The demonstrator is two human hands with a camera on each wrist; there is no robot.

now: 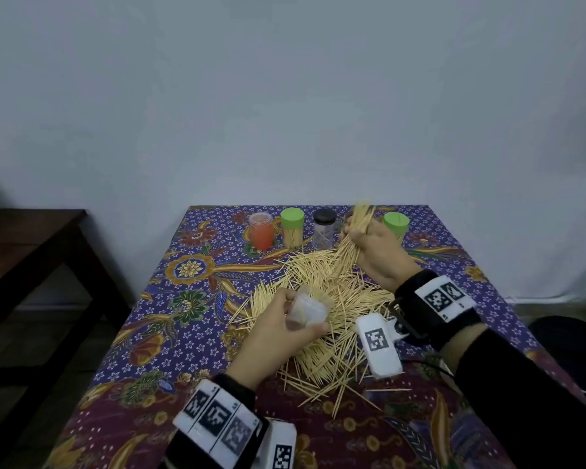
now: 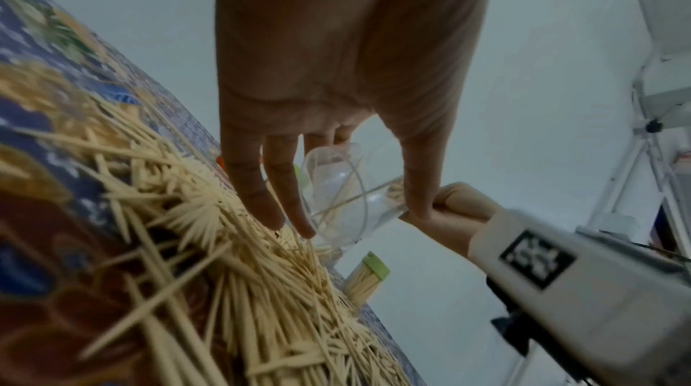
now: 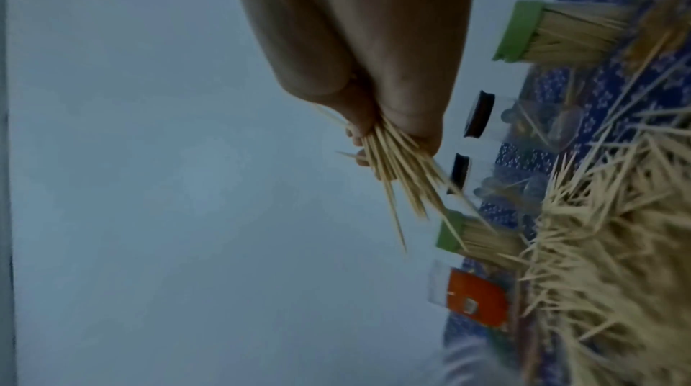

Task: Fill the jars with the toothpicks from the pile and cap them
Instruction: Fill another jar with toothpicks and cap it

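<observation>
A big pile of toothpicks (image 1: pixel 322 292) covers the middle of the patterned tablecloth (image 1: pixel 197 319). My left hand (image 1: pixel 295 316) grips a clear open jar (image 1: pixel 310 308) just above the pile. In the left wrist view the jar (image 2: pixel 336 179) sits tilted between thumb and fingers (image 2: pixel 262 191), with a few toothpicks inside. My right hand (image 1: pixel 352 235) is raised over the pile's far side, gripping a thick toothpick bundle (image 1: pixel 361 214). The bundle (image 3: pixel 396 182) fans out from the closed right hand (image 3: pixel 389 138).
Along the back edge stand an orange jar (image 1: pixel 261 230), a green-capped full jar (image 1: pixel 292 231), a black-capped jar (image 1: pixel 324 228) and another green-capped jar (image 1: pixel 396 223). A second black-capped jar (image 3: pixel 462 170) shows in the right wrist view. A dark wooden table (image 1: pixel 24 245) stands left.
</observation>
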